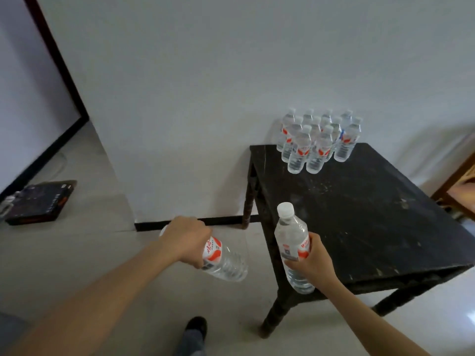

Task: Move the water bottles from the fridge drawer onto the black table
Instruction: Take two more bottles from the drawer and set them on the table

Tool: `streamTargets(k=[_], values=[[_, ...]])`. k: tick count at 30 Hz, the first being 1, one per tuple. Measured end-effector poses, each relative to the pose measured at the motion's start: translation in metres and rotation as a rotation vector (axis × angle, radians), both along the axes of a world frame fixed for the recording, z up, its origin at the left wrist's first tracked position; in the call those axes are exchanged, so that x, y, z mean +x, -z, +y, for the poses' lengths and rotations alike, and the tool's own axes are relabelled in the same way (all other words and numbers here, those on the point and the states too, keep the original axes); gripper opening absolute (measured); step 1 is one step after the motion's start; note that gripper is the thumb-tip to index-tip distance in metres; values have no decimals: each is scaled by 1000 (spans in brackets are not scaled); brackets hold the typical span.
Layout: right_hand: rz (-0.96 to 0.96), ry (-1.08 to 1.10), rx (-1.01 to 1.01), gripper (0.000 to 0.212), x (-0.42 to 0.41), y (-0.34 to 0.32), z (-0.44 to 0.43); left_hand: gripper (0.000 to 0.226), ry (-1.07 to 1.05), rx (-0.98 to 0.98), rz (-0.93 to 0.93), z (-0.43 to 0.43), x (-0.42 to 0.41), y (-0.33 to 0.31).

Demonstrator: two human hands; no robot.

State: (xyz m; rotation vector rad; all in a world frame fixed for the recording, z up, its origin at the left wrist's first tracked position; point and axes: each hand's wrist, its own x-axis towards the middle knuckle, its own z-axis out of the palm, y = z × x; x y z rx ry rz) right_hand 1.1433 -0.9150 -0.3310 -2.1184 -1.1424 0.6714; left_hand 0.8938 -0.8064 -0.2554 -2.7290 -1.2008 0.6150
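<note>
Carry step, close to the drop-off: two bottles in the air, one per hand. Left hand (186, 242) grips a tilted bottle (223, 260) by its upper part, fingers curled over neck and label, cap hidden, base pointing down-right over the floor, short of the black counter (372, 227). Right hand (312, 263) holds an upright bottle (291, 242) at the label band, fingers wrapped round it, white cap up, at the counter's near-left corner. Whether it is over the top or just outside the edge I cannot tell. A cluster of bottles (318, 142) stands upright at the counter's far edge by the wall, packed in rows. The fridge drawer is out of view, so what remains there is unknown. Judgement: placing comes next. It calls for a reach across the bare top, setting the upright bottle down just beside the cluster's front row without knocking it. The tilted bottle needs righting first — base down, then let go. A nudge could topple the packed rows.
</note>
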Motion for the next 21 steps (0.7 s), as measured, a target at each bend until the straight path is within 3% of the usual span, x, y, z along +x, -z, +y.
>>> streamTargets(k=[10,14,21], values=[[47,468,61,70,40,-7,109,57,464,46,-24,195,112,0],[53,600,67,67,55,-2,118,52,707,83,-1,227,178,15],[47,733,54,66,109,16,127,44,928,145,59,250,300,33]])
